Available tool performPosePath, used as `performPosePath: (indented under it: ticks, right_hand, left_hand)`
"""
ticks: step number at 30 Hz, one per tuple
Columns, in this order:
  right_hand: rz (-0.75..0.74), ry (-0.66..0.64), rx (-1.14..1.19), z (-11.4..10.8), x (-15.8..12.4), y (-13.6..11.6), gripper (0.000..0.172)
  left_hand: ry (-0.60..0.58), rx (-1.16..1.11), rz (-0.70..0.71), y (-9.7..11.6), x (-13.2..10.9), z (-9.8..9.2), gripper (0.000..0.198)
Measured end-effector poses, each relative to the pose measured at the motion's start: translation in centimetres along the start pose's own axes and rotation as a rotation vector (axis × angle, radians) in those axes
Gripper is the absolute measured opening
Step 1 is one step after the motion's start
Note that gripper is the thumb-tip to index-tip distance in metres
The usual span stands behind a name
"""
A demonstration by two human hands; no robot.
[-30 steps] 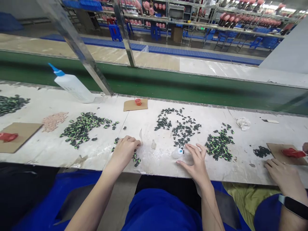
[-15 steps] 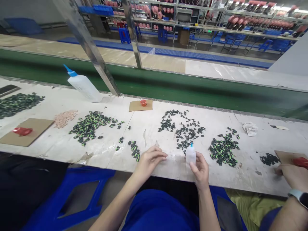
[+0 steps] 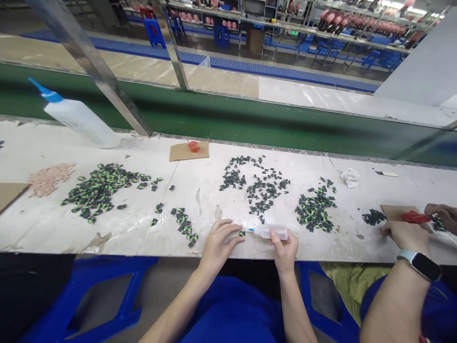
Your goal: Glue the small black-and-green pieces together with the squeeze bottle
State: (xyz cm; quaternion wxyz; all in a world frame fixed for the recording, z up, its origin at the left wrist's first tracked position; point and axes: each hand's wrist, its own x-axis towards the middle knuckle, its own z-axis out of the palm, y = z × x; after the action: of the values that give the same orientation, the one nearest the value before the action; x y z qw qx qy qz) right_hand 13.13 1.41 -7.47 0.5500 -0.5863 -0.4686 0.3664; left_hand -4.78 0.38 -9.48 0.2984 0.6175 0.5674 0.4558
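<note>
My left hand (image 3: 222, 242) pinches a small black-and-green piece (image 3: 242, 233) between thumb and fingertips, just above the front of the table. In my right hand (image 3: 285, 246) lies a small white squeeze bottle (image 3: 273, 232), tilted onto its side. Its blue nozzle points left and ends close to the piece; whether they touch I cannot tell. Left of my left hand is a short row of black-and-green pieces (image 3: 184, 225). Small black parts (image 3: 266, 190) are scattered beyond the bottle, and a heap of black-and-green pieces (image 3: 316, 207) lies to its right.
A large white bottle with a blue spout (image 3: 84, 121) leans at the back left. Nearby are a bigger heap (image 3: 102, 188), pinkish parts (image 3: 50, 178) and a red pot (image 3: 193, 146) on cardboard. At right, a co-worker's hands (image 3: 407, 237) work by a red object (image 3: 415, 217).
The small bottle has gone from upright to lying sideways, nozzle toward my left hand. A black-and-green piece now shows in my left fingertips. The view has swung right, showing more of the co-worker.
</note>
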Motion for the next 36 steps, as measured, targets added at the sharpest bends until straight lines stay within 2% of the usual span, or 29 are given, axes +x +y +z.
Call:
performPosePath:
  ticks: [4, 10, 19, 36]
  right_hand:
    - [0.015, -0.026, -0.034, -0.1, 0.1, 0.1, 0.028]
    - [0.036, -0.088, -0.038, -0.5, -0.1, 0.9, 0.023]
    - [0.026, -0.089, -0.088, -0.2, 0.1, 0.0, 0.024]
    - [0.038, -0.058, -0.076, -0.2, 0.0, -0.2, 0.022]
  left_hand:
    - [-0.005, -0.061, -0.107, 0.1, -0.3, 0.0, 0.012]
    - [0.019, -0.101, -0.164, 0.0, -0.3, 0.2, 0.01]
    - [0.026, -0.086, -0.148, 0.3, -0.2, 0.1, 0.009]
    - [0.028, -0.04, -0.136, 0.3, -0.2, 0.0, 0.008]
